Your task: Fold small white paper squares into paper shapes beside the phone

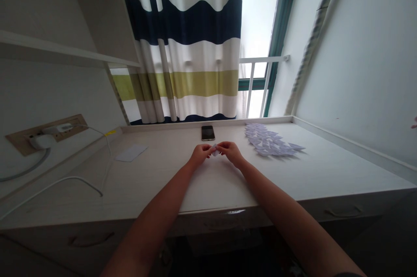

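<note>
A small piece of folded white paper (215, 150) sits above the middle of the pale wooden worktop (208, 181), its creases too small to read. The left hand (201, 154) and the right hand (230, 152) each pinch one side of it between thumb and fingers, nearly meeting. Both forearms reach in from the near edge and angle inward, wrists low over the surface. Just beyond the fingers lies a black-screened smartphone (208, 133), close to the raised back rim. To the right spreads a pile of pointed folded white paper pieces (272, 141); well to the left lies a flat stack of white paper (131, 153), near a white charging cable (109, 146). Bare surface separates the hands from both.
</note>
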Demonstrator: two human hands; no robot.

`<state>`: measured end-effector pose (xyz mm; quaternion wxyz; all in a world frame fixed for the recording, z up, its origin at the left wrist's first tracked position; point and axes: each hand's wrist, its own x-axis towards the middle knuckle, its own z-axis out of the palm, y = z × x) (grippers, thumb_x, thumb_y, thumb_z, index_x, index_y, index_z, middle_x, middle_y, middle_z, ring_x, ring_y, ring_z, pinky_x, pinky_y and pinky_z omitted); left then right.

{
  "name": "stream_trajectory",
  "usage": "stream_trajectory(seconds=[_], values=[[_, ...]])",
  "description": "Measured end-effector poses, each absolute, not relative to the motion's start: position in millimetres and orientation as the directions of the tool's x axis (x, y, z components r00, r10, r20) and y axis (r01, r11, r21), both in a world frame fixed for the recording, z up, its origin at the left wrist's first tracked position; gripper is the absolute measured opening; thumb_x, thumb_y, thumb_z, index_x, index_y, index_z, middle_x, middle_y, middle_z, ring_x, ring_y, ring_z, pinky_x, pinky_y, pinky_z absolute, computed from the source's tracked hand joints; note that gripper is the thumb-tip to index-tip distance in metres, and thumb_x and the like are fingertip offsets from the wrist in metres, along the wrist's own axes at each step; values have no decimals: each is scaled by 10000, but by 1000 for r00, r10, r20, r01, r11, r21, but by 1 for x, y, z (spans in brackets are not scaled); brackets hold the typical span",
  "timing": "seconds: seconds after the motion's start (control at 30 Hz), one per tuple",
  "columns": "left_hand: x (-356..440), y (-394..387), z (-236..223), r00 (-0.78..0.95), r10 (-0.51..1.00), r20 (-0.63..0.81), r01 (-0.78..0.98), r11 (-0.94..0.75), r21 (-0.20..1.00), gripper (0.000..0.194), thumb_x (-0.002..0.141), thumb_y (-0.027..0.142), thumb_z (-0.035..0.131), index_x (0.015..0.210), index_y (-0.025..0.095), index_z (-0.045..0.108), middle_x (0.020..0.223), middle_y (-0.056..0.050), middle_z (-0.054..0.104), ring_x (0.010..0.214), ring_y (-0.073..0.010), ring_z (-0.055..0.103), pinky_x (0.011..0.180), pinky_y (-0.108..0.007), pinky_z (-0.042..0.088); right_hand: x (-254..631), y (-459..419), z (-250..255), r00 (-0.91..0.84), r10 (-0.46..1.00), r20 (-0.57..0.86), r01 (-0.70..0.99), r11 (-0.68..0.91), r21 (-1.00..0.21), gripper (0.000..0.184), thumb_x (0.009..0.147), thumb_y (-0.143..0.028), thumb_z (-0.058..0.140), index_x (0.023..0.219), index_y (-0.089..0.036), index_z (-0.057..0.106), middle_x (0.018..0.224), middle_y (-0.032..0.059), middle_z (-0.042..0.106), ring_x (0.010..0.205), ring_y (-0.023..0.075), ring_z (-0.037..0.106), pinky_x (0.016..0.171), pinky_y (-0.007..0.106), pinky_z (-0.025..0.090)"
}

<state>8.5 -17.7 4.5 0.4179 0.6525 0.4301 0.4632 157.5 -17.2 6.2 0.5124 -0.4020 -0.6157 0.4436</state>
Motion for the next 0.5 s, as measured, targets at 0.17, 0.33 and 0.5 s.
stream_trajectory(seconds=[0.17,0.33,0.5], values=[[6,-15,4,153,948,279,154,-302,941,271,583,402,660,578,134,620,529,8,540,518,-86,461,509,-211,388,158,-17,6,-162,959,234,3,237,-971,259,598,-351,655,717,-121,659,622,38,632,549,104,532,551,247,419],[5,-15,4,156,958,241,96,-258,961,275,570,394,682,609,125,642,497,19,512,487,-70,435,514,-215,391,159,-16,7,-130,958,257,32,263,-964,232,588,-339,662,654,-118,649,507,8,580,475,92,490,512,245,400],[5,-17,6,187,969,162,7,-166,986,343,583,419,672,707,101,658,601,-34,595,562,-102,523,590,-264,447,161,-14,6,-92,957,275,41,280,-959,236,589,-349,655,628,-118,633,467,-6,553,447,88,470,486,240,386]])
